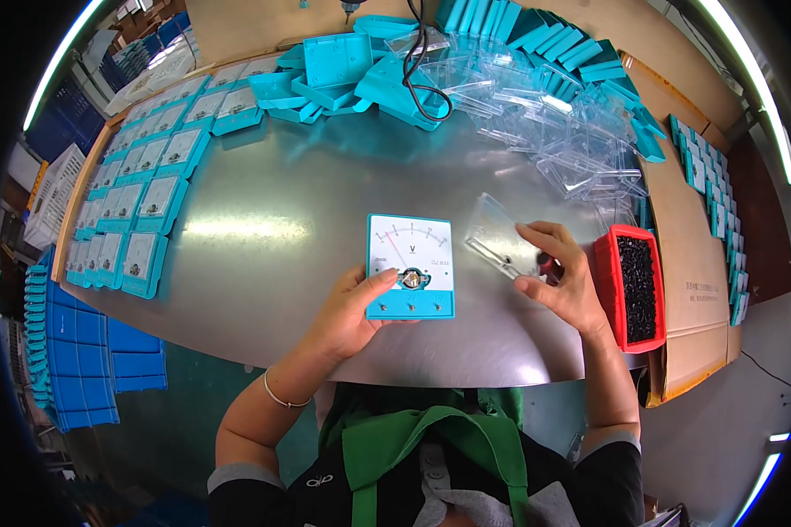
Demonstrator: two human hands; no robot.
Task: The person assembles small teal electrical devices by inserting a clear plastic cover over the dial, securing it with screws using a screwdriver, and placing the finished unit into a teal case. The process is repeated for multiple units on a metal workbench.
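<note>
My left hand is closed on the left edge of a voltmeter, its thumb lying on the white dial face beside the round metal movement. The meter has a teal case with several terminal screws along its lower strip, and its front has no cover over it. To its right, my right hand pinches a clear plastic cover between thumb and fingers, tilted and apart from the meter. A dark and red handle, perhaps a screwdriver's, shows inside the same hand; its far end is hidden.
Rows of teal meters line the table's left side. Teal cases and heaped clear covers occupy the back. A red bin of small black parts stands at right, beside a cardboard sheet. A black cable hangs at the back.
</note>
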